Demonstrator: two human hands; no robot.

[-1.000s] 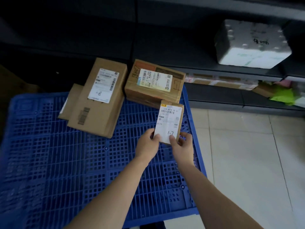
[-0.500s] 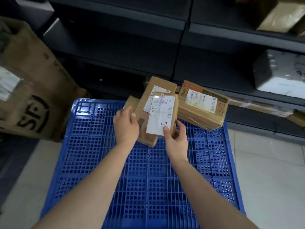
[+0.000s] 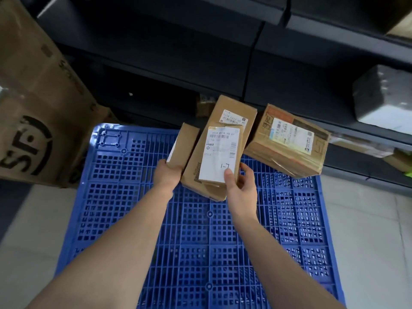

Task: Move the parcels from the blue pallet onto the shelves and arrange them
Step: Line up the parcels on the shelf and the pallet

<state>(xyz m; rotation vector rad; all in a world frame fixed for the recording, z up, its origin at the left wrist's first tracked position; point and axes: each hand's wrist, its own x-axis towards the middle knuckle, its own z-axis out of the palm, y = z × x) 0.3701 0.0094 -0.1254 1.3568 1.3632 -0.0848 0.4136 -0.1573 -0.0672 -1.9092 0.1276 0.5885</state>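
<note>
left hand (image 3: 167, 175) now off the small parcel (image 3: 219, 155), around the flat carton (image 3: 184, 145); right hand (image 3: 242, 191) alone around that parcel

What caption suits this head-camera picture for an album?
Right hand holds a small labelled parcel while left hand grips a thin parcel over the blue pallet.

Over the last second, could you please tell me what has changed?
The left hand let go of the small labelled parcel, moved left and now grips the thin parcel. The right hand holds the small one alone. The long parcel and taped parcel stayed put.
</note>
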